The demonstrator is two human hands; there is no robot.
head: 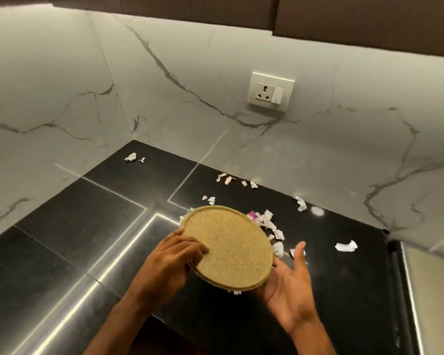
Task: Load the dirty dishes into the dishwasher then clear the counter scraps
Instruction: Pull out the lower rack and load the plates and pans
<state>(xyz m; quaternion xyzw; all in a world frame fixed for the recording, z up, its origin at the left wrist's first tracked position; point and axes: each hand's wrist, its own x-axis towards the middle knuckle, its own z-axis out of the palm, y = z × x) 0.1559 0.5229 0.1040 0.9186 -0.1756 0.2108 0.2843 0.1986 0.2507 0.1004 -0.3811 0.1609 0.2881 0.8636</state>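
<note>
Seen from the head camera, the left hand (174, 262) gripped the left rim of the tan plate (227, 245), tilted above the black counter (87, 226). The right hand (290, 285), fingers straight, propped its near-right edge. That loose support risked a slip onto the paper scraps (268, 224) just beyond.

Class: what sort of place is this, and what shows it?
Probably a home kitchen: a dark counter under cupboards, a marble-look wall with a socket, and a round plate held over scattered scraps.
</note>
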